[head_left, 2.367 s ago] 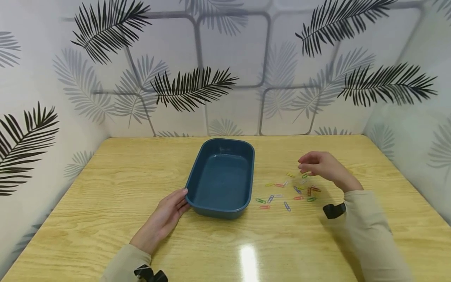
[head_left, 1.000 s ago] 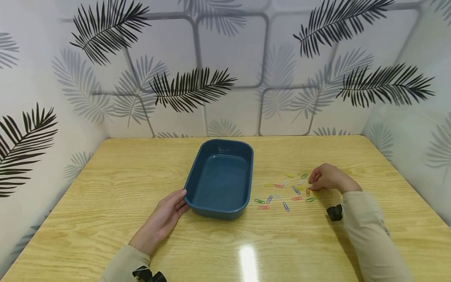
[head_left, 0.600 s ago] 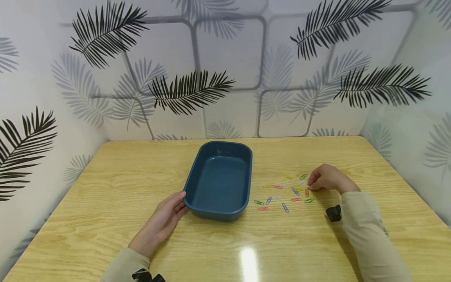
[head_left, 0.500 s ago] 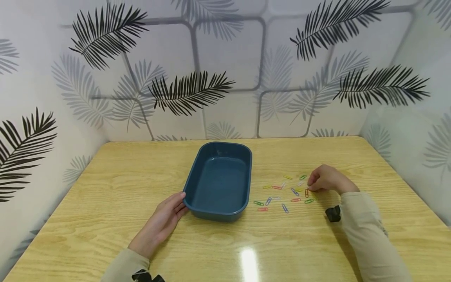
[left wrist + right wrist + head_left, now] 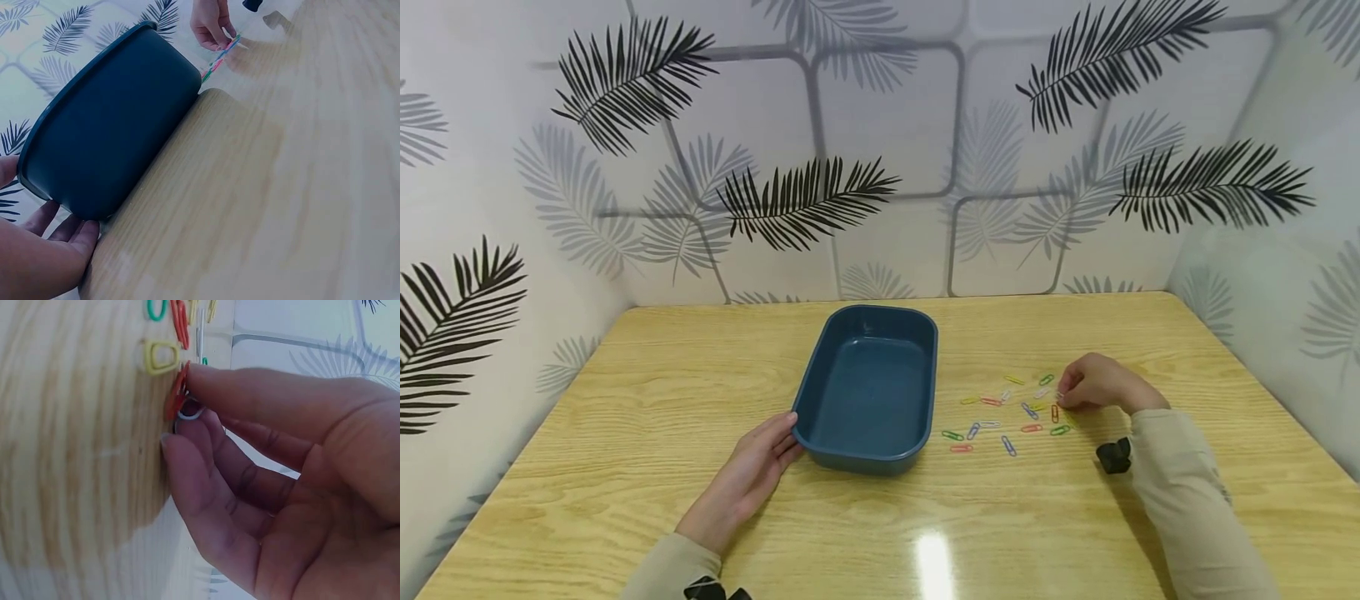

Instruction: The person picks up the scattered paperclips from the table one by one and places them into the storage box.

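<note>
A dark blue plastic tub (image 5: 872, 400) stands on the table. My left hand (image 5: 760, 462) holds its near left corner, thumb at the rim and fingers against the outer wall, as the left wrist view also shows. Several coloured paper clips (image 5: 991, 402) lie scattered to the right of the tub. At their right side my right hand (image 5: 1093, 383) is down at the tabletop. In the right wrist view its thumb and fingertips pinch a red paper clip (image 5: 178, 400), with a white loop beside it. A yellow clip (image 5: 160, 357) lies just past the fingertips.
The wooden table (image 5: 700, 358) ends at a patterned wall (image 5: 887, 250) at the back and sides. Black wrist devices (image 5: 1114, 456) sit at both sleeves. Light glares off the table's near middle.
My right hand, earlier raised above the clips with fingers apart, has come down to the right and pinches a red paper clip. My left hand stays at the tub. The head view has shifted slightly.
</note>
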Motion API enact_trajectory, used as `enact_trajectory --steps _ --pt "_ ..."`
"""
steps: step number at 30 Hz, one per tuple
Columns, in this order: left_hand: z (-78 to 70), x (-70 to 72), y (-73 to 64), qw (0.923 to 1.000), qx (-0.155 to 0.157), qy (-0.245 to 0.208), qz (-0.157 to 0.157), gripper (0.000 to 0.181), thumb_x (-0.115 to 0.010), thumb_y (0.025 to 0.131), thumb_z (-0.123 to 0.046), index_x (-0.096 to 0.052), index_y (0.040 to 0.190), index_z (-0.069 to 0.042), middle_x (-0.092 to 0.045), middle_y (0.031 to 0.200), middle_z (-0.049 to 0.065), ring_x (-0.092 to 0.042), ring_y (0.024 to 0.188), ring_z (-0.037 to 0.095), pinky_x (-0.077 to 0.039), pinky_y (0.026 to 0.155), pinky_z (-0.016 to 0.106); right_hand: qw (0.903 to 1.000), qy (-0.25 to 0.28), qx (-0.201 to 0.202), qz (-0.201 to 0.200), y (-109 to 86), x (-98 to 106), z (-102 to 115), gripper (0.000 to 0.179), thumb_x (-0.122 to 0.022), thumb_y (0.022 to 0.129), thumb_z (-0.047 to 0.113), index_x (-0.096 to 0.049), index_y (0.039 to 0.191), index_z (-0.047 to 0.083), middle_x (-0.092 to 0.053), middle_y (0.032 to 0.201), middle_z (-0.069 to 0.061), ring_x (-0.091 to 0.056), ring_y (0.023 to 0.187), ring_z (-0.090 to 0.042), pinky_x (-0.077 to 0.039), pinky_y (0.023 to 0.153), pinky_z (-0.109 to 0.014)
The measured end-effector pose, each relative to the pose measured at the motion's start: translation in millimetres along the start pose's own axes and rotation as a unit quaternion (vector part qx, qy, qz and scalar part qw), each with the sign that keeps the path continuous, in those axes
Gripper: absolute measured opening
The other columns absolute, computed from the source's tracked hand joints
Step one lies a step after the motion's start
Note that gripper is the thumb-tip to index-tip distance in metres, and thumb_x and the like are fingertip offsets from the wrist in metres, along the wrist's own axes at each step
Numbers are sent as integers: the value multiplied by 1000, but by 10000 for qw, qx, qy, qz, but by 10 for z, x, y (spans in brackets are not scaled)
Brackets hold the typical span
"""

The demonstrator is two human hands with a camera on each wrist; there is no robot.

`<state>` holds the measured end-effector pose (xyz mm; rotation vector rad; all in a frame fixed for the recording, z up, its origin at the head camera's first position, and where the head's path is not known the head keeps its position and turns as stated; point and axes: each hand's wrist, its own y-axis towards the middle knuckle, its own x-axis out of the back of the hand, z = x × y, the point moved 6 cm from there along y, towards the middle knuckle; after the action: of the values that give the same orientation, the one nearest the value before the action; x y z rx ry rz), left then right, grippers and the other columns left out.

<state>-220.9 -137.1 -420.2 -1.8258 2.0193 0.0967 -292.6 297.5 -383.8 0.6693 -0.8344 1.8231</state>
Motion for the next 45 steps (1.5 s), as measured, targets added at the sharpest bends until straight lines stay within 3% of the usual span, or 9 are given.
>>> enact_trajectory --steps 8,16,24,33,41,45 --pt "-46 -7 7 9999 -71 114 50 48 -48 102 -14 -34 140 12 -48 130 13 -52 111 13 -42 98 27 9990 339 -285 -113 16 33 -30 9 -68 86 2 -63 86 -5 -60 77 -6 -58 61 -13 -54 56 -30" --pt "7 10 -4 9999 -18 -102 -11 38 -49 101 -11 -42 131 11 -58 113 6 -55 104 14 -45 93 28 9968 617 -406 -298 20 -21 -77 9 -65 87 1 -64 88 -7 -59 70 -3 -58 59 -12 -55 55 -30" --pt "-51 24 10 9999 -169 0 7 42 -50 101 -13 -40 133 13 -57 116 6 -56 105 13 -45 94 27 9949 858 -455 -267 21 -41 -34 8 -63 87 0 -62 90 -7 -59 71 -5 -56 58 -13 -53 55 -31" --pt "-2 31 -12 10000 -64 -53 53 40 -50 101 -12 -43 131 12 -57 115 7 -56 105 15 -45 94 28 9937 934 -605 -164 7 -71 -64 9 -60 89 3 -62 88 -6 -57 70 -4 -55 58 -13 -54 55 -30" --pt "38 5 27 9998 -122 -168 -17 37 -48 101 -9 -43 132 12 -59 113 6 -57 105 15 -46 94 29 9935 931 -575 -303 -21 9 -115 12 -58 89 2 -62 88 -9 -64 76 -7 -61 65 -16 -57 59 -35" --pt "16 18 17 9999 -150 -75 -41 42 -48 101 -10 -40 135 13 -59 115 6 -57 105 13 -45 94 29 9919 1013 -486 -597 -6 56 -104 13 -61 89 1 -63 91 -11 -65 75 -7 -63 66 -16 -57 59 -34"
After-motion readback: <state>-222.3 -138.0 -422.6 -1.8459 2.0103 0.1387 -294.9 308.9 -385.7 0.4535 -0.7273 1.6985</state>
